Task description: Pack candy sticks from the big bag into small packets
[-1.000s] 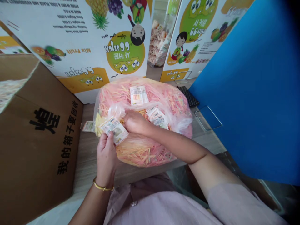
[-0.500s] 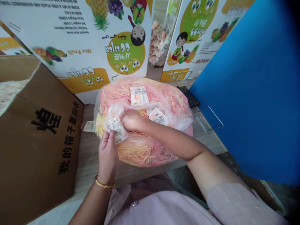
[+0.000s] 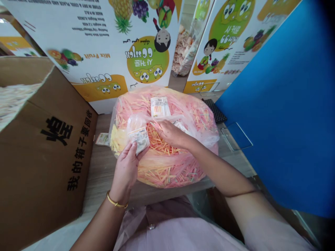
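Note:
My left hand (image 3: 127,165), with a gold bangle at the wrist, pinches a small printed packet (image 3: 140,137) by its lower edge. In front of me lies a large clear plastic bag (image 3: 167,160) full of thin pink and yellow candy sticks (image 3: 159,143). Over the bag's opening is my right hand (image 3: 171,134); its fingers close on what look like a few pink sticks near the packet. One printed packet (image 3: 160,106) rests on top of the bag. More packets (image 3: 181,125) lie in the opening, partly hidden by my right hand.
A brown cardboard box (image 3: 60,146) stands at the left, with pale contents. White printed cartons (image 3: 104,45) form a wall behind the bag. A blue panel (image 3: 274,104) rises at the right, near a black patterned object (image 3: 215,111). Another packet (image 3: 102,139) lies left of the bag.
My right hand has drawn back from beside the packet, up and to the right, uncovering loose sticks. My left hand has turned the packet more upright. The view has shifted slightly.

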A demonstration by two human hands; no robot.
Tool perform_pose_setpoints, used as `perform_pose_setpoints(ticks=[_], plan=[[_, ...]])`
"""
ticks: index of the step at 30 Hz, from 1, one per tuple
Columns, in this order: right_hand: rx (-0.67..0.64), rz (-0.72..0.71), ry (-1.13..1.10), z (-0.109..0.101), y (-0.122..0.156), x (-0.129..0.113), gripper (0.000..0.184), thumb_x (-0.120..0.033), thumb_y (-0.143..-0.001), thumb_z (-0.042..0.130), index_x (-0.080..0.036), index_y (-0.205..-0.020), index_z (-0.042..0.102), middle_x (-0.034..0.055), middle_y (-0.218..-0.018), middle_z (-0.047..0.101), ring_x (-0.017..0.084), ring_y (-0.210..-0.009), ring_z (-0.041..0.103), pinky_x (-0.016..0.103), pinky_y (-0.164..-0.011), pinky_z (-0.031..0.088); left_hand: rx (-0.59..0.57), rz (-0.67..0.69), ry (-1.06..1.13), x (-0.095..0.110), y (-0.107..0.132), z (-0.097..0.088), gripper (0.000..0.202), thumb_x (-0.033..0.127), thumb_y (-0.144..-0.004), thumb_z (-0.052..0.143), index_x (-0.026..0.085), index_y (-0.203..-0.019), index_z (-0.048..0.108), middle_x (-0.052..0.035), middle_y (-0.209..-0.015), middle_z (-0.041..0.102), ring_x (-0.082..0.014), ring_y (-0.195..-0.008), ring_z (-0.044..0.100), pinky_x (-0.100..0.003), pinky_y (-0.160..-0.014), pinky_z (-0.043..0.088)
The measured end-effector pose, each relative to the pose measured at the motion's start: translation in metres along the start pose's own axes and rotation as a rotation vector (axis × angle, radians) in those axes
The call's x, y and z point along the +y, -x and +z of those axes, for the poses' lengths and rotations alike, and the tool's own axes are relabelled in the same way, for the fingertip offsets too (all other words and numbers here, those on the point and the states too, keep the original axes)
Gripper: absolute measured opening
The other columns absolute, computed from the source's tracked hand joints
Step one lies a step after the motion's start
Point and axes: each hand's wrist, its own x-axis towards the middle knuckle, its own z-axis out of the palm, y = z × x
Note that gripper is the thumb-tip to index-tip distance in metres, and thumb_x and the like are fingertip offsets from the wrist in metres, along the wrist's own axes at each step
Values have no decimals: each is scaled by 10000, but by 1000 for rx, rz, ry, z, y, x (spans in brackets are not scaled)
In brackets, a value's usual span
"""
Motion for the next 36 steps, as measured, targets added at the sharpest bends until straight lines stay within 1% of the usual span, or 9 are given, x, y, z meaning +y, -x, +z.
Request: perform_pose_setpoints(ticks=[2,5,10,15,18,21,26,32,36], plan=[[12,87,-137,-3,2,1,399,-277,-1049,404,-156,-1406,536,162,-1422,614,246,-1362,539,435,-1119,429,-17,-4,2,-2,-1,3,294,366,-774,828,172,-983,757,-104,-1263,730,-275,-1231,657,-457,-1027,590],[-54,221,-403,-7,5,2,291,-305,-1050,421,-158,-1192,628,94,-1028,735,207,-996,686,366,-922,525,-33,-53,-22,-6,-2,4,354,403,-768,834,175,-1025,750,-109,-1229,745,-296,-1233,663,-504,-1041,578],[-28,256,-927,-6,5,10,78,-250,-960,569,-190,-915,593,-4,-750,625,126,-688,596,262,-688,500,-104,-121,-77,-14,-7,7,423,452,-757,838,169,-1062,761,-110,-1207,758,-306,-1237,664,-485,-1076,550],[-16,300,-1179,-3,8,14,256,-385,-930,652,-223,-839,478,-83,-655,431,71,-498,403,219,-490,398,-124,-116,-123,-17,-12,8,447,491,-698,879,154,-980,795,-113,-1110,788,-296,-1170,697,-466,-1094,526],[-36,285,-1043,-7,12,10,361,-517,-985,544,-226,-790,459,-73,-614,443,78,-457,410,229,-447,380,-112,-101,-124,-19,-13,8,444,476,-664,904,147,-945,802,-97,-1083,794,-253,-1110,709,-428,-1100,509],[18,258,-767,-14,19,2,343,-508,-1031,437,-208,-926,567,-35,-673,558,105,-505,517,241,-476,409,-79,-90,-111,-21,-14,9,442,468,-617,930,155,-899,795,-65,-1003,795,-213,-1013,716,-400,-1058,522],[203,162,-368,-21,30,-17,257,-451,-993,549,-239,-1113,631,20,-954,709,185,-879,681,304,-775,515,-88,-47,-93,-23,-14,14,409,469,-591,945,175,-794,745,-7,-893,759,-149,-887,690,-348,-985,546],[125,209,-56,-25,39,-44,271,-330,-965,588,-235,-1217,612,61,-1133,756,239,-993,720,318,-815,492,-110,-30,-96,-23,-15,16,381,442,-623,932,168,-786,725,-15,-880,750,-144,-850,683,-329,-933,554],[-97,268,182,-26,36,-49,328,-361,-985,568,-185,-1258,620,109,-1042,774,266,-909,722,307,-718,430,-114,-15,-115,-25,-14,14,375,440,-633,931,179,-809,727,2,-845,745,-127,-800,676,-279,-866,544]])
